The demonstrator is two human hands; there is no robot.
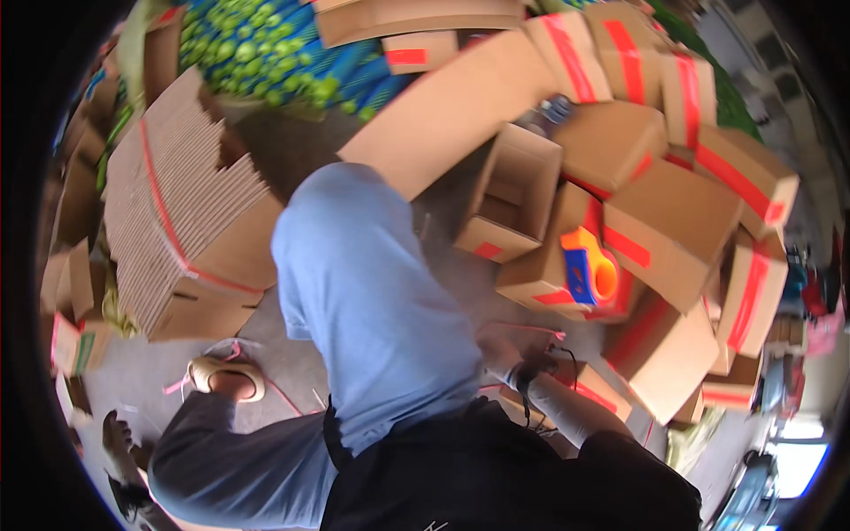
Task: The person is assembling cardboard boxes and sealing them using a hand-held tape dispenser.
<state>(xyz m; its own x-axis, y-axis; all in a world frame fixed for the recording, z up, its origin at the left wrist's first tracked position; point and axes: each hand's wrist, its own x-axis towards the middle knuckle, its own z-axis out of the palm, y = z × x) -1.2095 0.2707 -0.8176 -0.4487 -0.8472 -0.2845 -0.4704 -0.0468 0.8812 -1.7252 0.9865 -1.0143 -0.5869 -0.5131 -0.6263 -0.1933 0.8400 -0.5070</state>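
Observation:
My right hand [501, 356] reaches down beside my bent knee, close to a pink cord [540, 331] lying over the floor and a low carton. The fingers are smeared and partly hidden by the trouser leg, so any hold on the cord cannot be made out. At the far lower left, my left hand [117, 432] hangs low over the floor, small and dark, its fingers apart with nothing seen in them. A dark band circles each wrist. More pink cord crosses the floor by my sandalled foot [232, 379].
An orange and blue tape dispenser [588, 270] rests on the taped cartons piled at right. Next to it stands an open empty carton [512, 190]. A strapped stack of flattened cartons [181, 212] leans at left. Blue and green bundled goods [257, 53] lie at the back.

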